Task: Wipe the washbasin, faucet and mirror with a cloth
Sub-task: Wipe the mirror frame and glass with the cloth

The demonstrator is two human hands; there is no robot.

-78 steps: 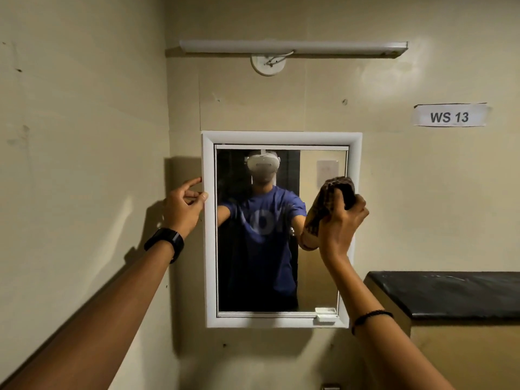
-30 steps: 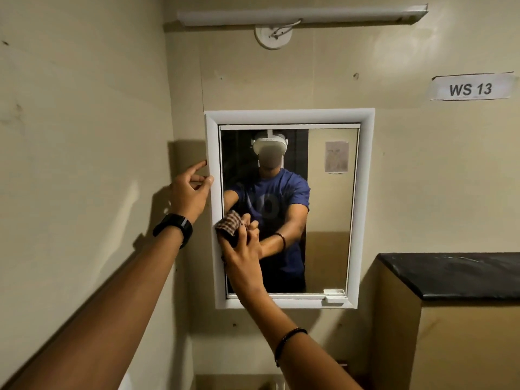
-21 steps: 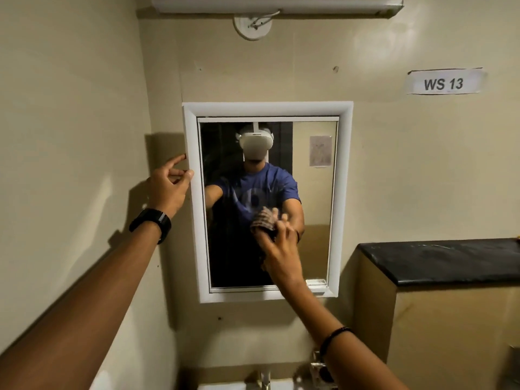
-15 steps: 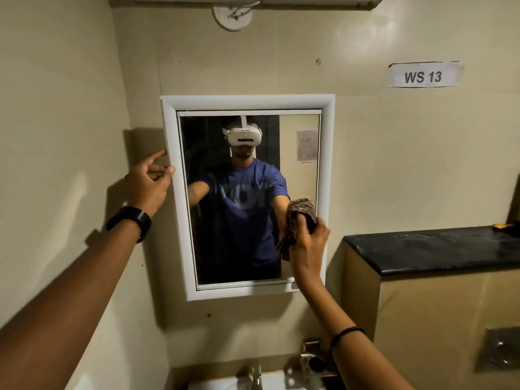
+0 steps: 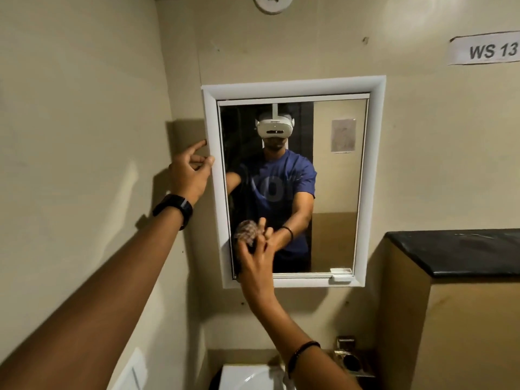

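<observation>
A small beige-walled washroom corner. A white-framed mirror (image 5: 334, 187) hangs on the far wall. The right hand (image 5: 257, 261) curls its fingers around a bunched, checked cloth (image 5: 245, 232) and presses it to the lower left of the glass. The left hand (image 5: 189, 174), with a black watch (image 5: 175, 207) at its wrist, pinches the frame's left edge between thumb and forefinger. A white washbasin (image 5: 244, 377) sits below, a black-topped ledge (image 5: 455, 250) to the right, and a "WS 13" label (image 5: 484, 50) above the ledge.
</observation>
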